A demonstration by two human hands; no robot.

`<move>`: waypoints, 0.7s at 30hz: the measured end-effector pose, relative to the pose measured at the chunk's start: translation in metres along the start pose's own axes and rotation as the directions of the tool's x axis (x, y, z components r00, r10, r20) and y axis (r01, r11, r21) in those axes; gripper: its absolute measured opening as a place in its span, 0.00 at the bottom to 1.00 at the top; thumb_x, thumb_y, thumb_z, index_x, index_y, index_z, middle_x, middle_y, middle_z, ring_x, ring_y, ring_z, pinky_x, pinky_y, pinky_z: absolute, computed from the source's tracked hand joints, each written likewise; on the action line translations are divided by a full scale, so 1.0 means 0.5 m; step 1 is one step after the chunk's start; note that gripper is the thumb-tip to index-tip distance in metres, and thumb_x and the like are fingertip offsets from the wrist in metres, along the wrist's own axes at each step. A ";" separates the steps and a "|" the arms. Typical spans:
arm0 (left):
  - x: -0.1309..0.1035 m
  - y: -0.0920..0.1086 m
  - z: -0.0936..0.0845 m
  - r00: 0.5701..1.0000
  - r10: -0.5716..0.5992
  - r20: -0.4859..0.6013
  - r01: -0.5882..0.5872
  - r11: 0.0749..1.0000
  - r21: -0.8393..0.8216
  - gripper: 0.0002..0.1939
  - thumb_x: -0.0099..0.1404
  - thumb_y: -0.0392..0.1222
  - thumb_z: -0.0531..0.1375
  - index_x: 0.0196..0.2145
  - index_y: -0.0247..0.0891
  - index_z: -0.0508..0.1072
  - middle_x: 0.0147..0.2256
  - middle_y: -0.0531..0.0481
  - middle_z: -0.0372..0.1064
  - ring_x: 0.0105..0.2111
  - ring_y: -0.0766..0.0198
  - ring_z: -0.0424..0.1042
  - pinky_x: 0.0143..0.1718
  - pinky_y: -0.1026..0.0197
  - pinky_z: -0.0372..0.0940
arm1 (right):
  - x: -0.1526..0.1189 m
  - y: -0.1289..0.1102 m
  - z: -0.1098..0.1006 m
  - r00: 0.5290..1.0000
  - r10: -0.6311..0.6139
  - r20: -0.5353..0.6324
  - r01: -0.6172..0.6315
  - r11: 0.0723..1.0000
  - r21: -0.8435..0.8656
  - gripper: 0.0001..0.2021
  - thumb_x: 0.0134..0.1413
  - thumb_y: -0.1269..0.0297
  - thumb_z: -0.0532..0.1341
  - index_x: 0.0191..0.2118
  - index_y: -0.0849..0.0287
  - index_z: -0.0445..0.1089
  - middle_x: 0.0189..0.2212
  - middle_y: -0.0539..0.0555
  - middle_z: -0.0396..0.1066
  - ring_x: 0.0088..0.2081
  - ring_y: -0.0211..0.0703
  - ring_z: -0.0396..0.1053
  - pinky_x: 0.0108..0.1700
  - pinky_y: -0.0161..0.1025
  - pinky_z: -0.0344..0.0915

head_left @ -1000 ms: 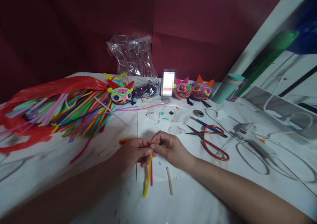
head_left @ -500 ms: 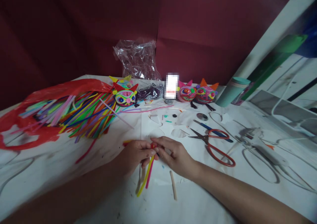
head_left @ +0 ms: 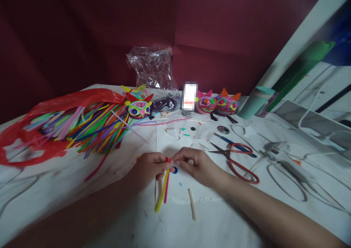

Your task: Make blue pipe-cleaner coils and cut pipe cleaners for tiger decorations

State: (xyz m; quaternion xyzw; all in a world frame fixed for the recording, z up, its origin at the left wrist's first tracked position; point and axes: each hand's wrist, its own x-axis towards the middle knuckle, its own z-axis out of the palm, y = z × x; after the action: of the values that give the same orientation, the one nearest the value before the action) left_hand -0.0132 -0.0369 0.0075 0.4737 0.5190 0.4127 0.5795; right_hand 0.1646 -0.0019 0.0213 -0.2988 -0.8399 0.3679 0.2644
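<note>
My left hand point(head_left: 153, 165) pinches a small red and pink piece point(head_left: 168, 160) between thumb and fingers, near the middle of the white table. A yellow strip point(head_left: 162, 195) and a pink strip point(head_left: 166, 193) hang down below those fingers. Close on the right, my right hand point(head_left: 189, 162) has thumb and forefinger pressed together beside the red piece; whether something thin is between its tips is too small to tell. A round blue piece point(head_left: 175, 170) shows under the fingertips, between the hands.
Scissors point(head_left: 230, 151), a blue tool point(head_left: 250, 151) and a glue gun point(head_left: 296, 169) with its cord lie right. A wooden stick point(head_left: 192, 204) is in front. Colourful strips point(head_left: 101, 127) spill from a red bag point(head_left: 68, 101) left. Decorated heads point(head_left: 139, 109) and a green cylinder point(head_left: 256, 102) stand behind.
My right fingers have drawn slightly away from the red piece, and the round blue piece now shows. The hanging strips have swung a little to the right.
</note>
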 end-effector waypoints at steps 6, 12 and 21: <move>0.007 0.004 -0.009 0.998 -0.040 0.049 0.044 0.995 -0.090 0.10 0.51 0.44 0.61 0.23 0.32 0.70 0.24 0.47 0.73 0.12 0.77 0.51 0.17 0.67 0.40 | -0.040 -0.056 -0.033 0.829 -0.033 0.558 0.395 0.741 -0.543 0.09 0.45 0.79 0.58 0.32 0.61 0.71 0.29 0.57 0.71 0.34 0.46 0.67 0.33 0.38 0.62; 0.006 0.003 -0.006 0.999 -0.025 0.038 0.029 0.993 -0.119 0.09 0.51 0.42 0.62 0.22 0.32 0.69 0.22 0.48 0.72 0.14 0.77 0.51 0.20 0.66 0.43 | -0.061 -0.035 -0.017 0.814 -0.083 0.574 0.417 0.773 -0.479 0.08 0.50 0.80 0.55 0.28 0.62 0.68 0.30 0.57 0.69 0.35 0.43 0.65 0.36 0.37 0.61; -0.006 -0.022 0.015 0.994 0.091 -0.059 -0.094 0.995 -0.045 0.06 0.51 0.40 0.60 0.21 0.35 0.70 0.15 0.57 0.60 0.16 0.72 0.56 0.21 0.66 0.50 | -0.043 -0.005 0.052 0.933 0.351 0.076 -0.340 0.796 0.501 0.14 0.50 0.54 0.59 0.26 0.59 0.60 0.18 0.44 0.57 0.19 0.31 0.52 0.21 0.30 0.50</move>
State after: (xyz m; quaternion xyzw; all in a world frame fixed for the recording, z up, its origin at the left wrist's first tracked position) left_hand -0.0061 -0.0429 -0.0027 0.4715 0.5029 0.4647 0.5557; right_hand 0.1612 -0.0305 0.0030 -0.3710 -0.6422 0.6138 0.2707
